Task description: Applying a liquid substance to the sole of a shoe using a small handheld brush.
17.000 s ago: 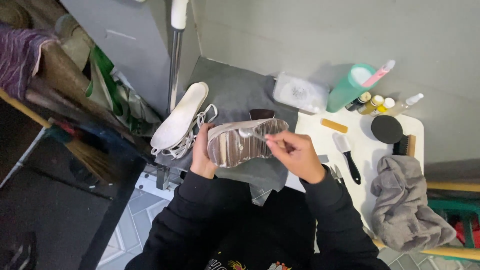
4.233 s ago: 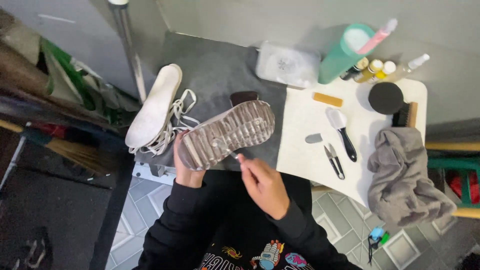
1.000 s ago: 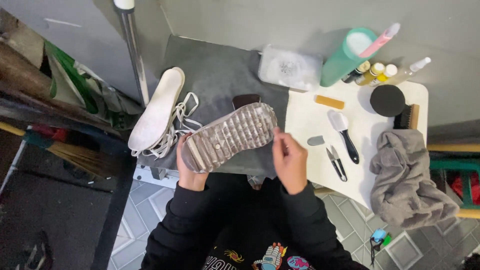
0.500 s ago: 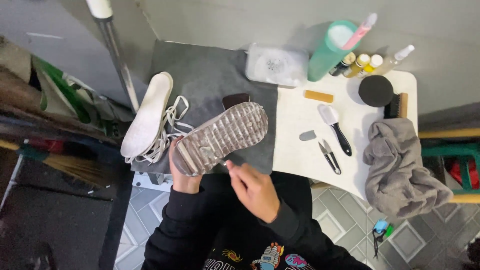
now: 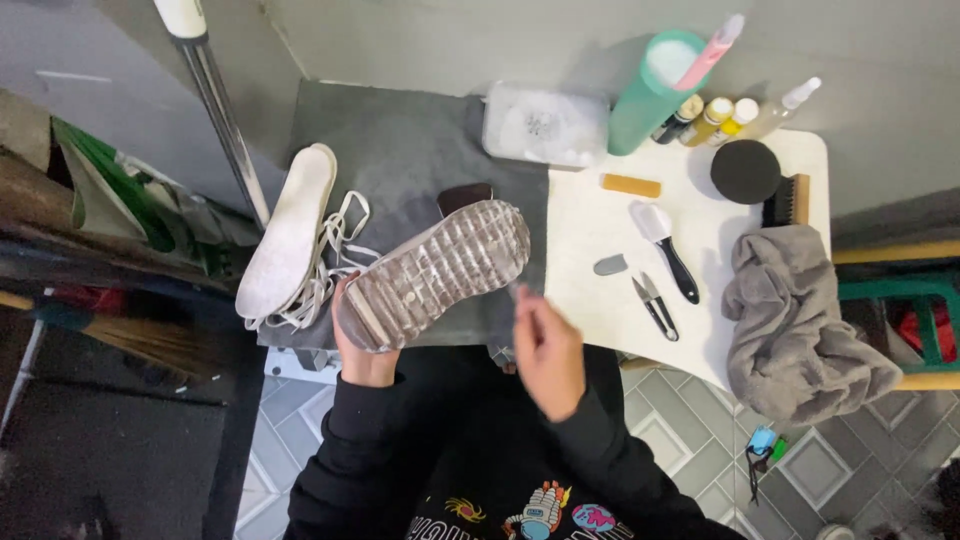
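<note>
Currently the left hand (image 5: 362, 352) grips one grey sneaker turned sole-up (image 5: 437, 272), fingers wrapped round its heel end, the ribbed dirty tread facing the camera. The shoe hangs over the near edge of the dark grey mat (image 5: 400, 150), just in front of the person's chest.

The right hand (image 5: 548, 350) hovers just beside the toe end, apart from the sole. Its fingers are drawn together as if pinching something thin; whether it holds a small tool I cannot tell, the spot is blurred.

Judged step: working over the tread, grooves still soiled, so mid-clean. A next move would call for a steady grip at the heel and the right hand brought back onto the ribs at the toe.

Count:
- one white insole (image 5: 288, 228), lying on the mat, left of the shoe
- one tangle of white laces (image 5: 330, 268) partly under it
- one white board (image 5: 610, 250) bearing tools
- one white-headed, black-handled brush (image 5: 666, 247)
- one small pair of black clippers (image 5: 654, 305)
- one grey eraser-like block (image 5: 610, 265)
- one tan block (image 5: 631, 185)
- one round black tin lid (image 5: 745, 171)
- one wooden bristle brush (image 5: 788, 201)
- one crumpled grey cloth (image 5: 800, 325)
- one clear plastic tub (image 5: 545, 124)
- one green cylinder container (image 5: 648, 95)
- four small bottles behind it, as far as shows.
</note>
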